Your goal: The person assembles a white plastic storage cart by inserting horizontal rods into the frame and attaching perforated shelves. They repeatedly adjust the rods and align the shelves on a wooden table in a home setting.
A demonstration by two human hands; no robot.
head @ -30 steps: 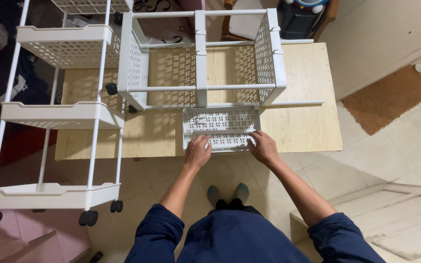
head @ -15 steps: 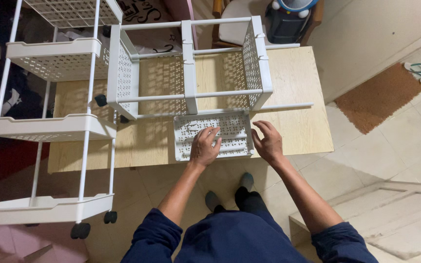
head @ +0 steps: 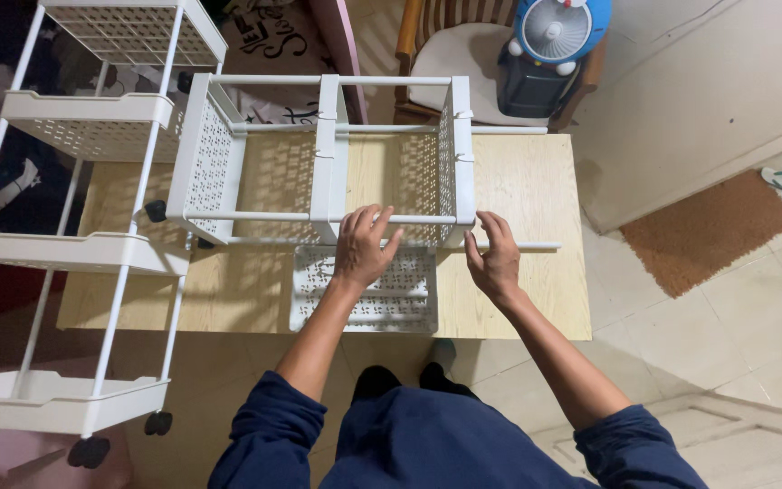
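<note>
Already the white perforated plastic rack frame [head: 328,163] lies on its side on the pale wooden table [head: 536,190], seen from my head camera: two punched end panels and a middle divider are joined by thin white rods. My left hand [head: 364,246] rests with its fingers spread over the front rod near the divider, touching it but not closed around it. My right hand [head: 492,258] hovers open, fingers loosely curled, just beside the right end panel and above a white loose rod [head: 527,245] that sticks out past that panel. A white flat perforated shelf panel [head: 364,303] lies on the table under my wrists, apart from the frame, so I judge it not yet fitted. To my left stands a white three-tier wheeled trolley [head: 74,254], fully built. I'd say the frame is roughly half assembled, with the flat panel and the jutting rod left to seat.
</note>
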